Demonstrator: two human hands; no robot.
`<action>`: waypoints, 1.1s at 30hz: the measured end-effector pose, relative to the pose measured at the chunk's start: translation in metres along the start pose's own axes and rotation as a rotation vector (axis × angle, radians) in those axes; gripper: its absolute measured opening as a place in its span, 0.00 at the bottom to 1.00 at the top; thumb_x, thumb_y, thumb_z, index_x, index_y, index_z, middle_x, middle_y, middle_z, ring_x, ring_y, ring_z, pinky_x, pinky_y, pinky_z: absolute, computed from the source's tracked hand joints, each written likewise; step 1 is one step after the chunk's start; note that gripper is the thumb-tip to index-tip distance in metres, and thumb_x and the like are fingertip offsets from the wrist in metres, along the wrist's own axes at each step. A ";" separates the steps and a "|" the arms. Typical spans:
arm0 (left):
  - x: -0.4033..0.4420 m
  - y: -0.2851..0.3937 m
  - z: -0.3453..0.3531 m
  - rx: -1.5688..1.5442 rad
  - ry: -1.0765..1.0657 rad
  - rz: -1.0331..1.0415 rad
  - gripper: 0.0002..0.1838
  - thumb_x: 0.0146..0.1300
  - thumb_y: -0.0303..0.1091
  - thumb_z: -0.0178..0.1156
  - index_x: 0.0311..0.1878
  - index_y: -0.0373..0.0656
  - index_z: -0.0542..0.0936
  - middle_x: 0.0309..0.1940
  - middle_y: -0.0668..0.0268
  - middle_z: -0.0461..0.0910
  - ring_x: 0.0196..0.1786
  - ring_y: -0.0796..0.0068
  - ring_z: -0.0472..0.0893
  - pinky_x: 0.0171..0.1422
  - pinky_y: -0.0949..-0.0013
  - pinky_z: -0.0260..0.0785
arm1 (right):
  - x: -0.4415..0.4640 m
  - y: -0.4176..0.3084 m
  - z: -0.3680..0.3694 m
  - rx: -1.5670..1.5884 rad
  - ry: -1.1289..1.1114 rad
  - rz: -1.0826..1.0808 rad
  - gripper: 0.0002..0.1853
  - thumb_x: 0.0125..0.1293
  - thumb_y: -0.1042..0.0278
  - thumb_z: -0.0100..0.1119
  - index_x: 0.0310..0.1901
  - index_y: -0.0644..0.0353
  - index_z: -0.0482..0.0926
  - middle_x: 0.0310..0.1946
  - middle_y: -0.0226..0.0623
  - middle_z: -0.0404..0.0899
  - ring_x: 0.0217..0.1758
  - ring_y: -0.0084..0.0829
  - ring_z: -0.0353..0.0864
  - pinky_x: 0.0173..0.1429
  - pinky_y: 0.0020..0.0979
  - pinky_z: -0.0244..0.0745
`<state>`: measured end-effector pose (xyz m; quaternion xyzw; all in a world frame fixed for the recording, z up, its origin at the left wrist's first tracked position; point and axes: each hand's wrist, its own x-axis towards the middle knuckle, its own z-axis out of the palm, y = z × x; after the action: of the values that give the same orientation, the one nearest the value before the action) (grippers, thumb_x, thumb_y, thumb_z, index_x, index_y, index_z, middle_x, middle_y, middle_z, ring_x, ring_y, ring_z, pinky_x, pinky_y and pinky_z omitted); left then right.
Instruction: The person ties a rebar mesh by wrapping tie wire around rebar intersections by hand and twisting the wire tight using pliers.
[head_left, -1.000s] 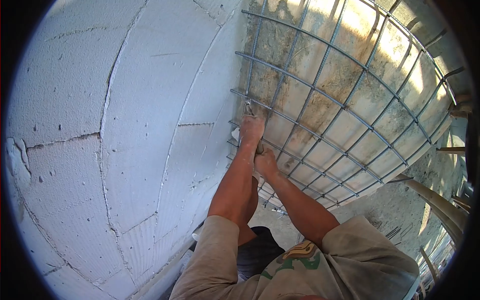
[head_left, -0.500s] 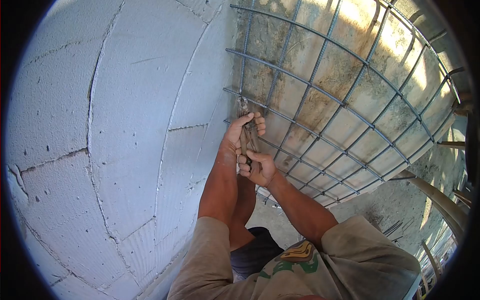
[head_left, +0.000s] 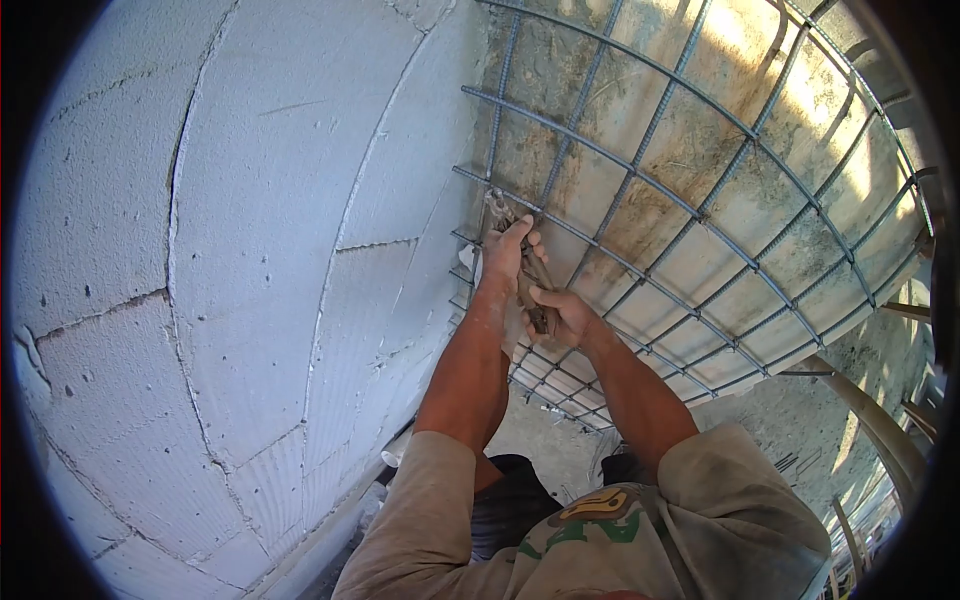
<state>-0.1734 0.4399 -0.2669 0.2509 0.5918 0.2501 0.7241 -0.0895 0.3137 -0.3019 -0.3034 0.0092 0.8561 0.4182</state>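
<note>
Dusty long-handled pliers (head_left: 535,275) point up and slightly left, with their head against the steel rebar mesh (head_left: 645,170), close to a bar crossing beside the wall. My left hand (head_left: 507,248) is wrapped round them just below the head. Lower down, my right hand (head_left: 562,314) is closed on the handle ends. The fingers of both hands are partly hidden, and I cannot make out what lies between the jaws.
To the left rises a pale block wall (head_left: 260,230) with open joints. Behind the mesh is a stained panel (head_left: 740,190). Curved timber (head_left: 875,410) stands at the right, and a white pipe end (head_left: 397,448) shows low beside the wall.
The pliers have tilted, their handles swinging to the right while the head stays near the same crossing. Both hands have shifted right with them. The view has moved slightly.
</note>
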 end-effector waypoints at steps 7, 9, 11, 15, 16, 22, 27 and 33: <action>-0.007 0.003 0.003 0.375 0.156 0.112 0.11 0.59 0.32 0.58 0.24 0.35 0.76 0.19 0.63 0.74 0.19 0.70 0.76 0.22 0.66 0.71 | 0.023 0.046 0.068 -1.264 0.978 -0.483 0.28 0.56 0.55 0.59 0.52 0.69 0.69 0.42 0.54 0.77 0.46 0.57 0.76 0.49 0.42 0.73; 0.001 0.003 -0.006 0.684 0.249 0.211 0.10 0.58 0.32 0.57 0.25 0.35 0.76 0.20 0.62 0.75 0.21 0.70 0.77 0.26 0.66 0.71 | 0.034 0.049 0.076 -1.053 0.932 -0.418 0.26 0.56 0.56 0.58 0.50 0.68 0.69 0.41 0.55 0.77 0.46 0.59 0.75 0.50 0.43 0.72; 0.024 -0.016 -0.029 1.051 0.327 0.329 0.10 0.57 0.34 0.58 0.29 0.35 0.76 0.23 0.61 0.76 0.26 0.70 0.78 0.30 0.66 0.72 | 0.036 0.049 0.079 -0.877 0.864 -0.388 0.21 0.57 0.58 0.57 0.47 0.66 0.70 0.36 0.52 0.77 0.42 0.56 0.76 0.45 0.43 0.72; -0.011 0.016 0.005 1.068 0.409 0.112 0.20 0.55 0.43 0.62 0.41 0.35 0.75 0.33 0.56 0.79 0.38 0.67 0.80 0.39 0.65 0.73 | 0.017 0.023 0.072 -0.252 0.411 -0.205 0.10 0.59 0.65 0.56 0.38 0.61 0.72 0.23 0.36 0.72 0.26 0.36 0.74 0.29 0.36 0.67; -0.019 0.025 0.001 0.880 0.272 0.018 0.23 0.56 0.45 0.62 0.44 0.34 0.74 0.36 0.53 0.80 0.41 0.65 0.81 0.40 0.64 0.73 | 0.013 0.018 0.069 -0.002 0.233 -0.104 0.07 0.59 0.66 0.56 0.36 0.59 0.73 0.20 0.31 0.70 0.22 0.31 0.72 0.26 0.34 0.65; -0.012 0.047 -0.032 0.300 -0.190 -0.163 0.33 0.59 0.54 0.60 0.56 0.34 0.71 0.47 0.52 0.77 0.54 0.60 0.78 0.54 0.62 0.72 | 0.014 0.021 0.106 0.277 0.154 -0.147 0.02 0.57 0.71 0.57 0.30 0.57 0.73 0.20 0.26 0.68 0.19 0.23 0.65 0.23 0.28 0.60; -0.008 0.055 -0.044 0.128 -0.414 -0.280 0.28 0.62 0.49 0.59 0.56 0.36 0.71 0.47 0.53 0.77 0.51 0.61 0.79 0.53 0.62 0.73 | 0.025 0.028 0.106 0.638 -0.261 -0.119 0.11 0.60 0.66 0.56 0.43 0.59 0.75 0.26 0.29 0.71 0.25 0.25 0.68 0.32 0.29 0.62; 0.013 0.035 -0.058 -0.064 -0.473 -0.360 0.13 0.64 0.43 0.56 0.39 0.42 0.74 0.26 0.67 0.74 0.30 0.73 0.76 0.37 0.63 0.72 | 0.025 0.028 0.077 0.565 -0.282 -0.031 0.12 0.61 0.64 0.57 0.43 0.61 0.75 0.30 0.33 0.75 0.27 0.26 0.72 0.34 0.28 0.66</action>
<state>-0.2300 0.4786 -0.2629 0.1703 0.4334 0.0706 0.8821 -0.1610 0.3343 -0.2588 -0.0539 0.1839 0.8469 0.4960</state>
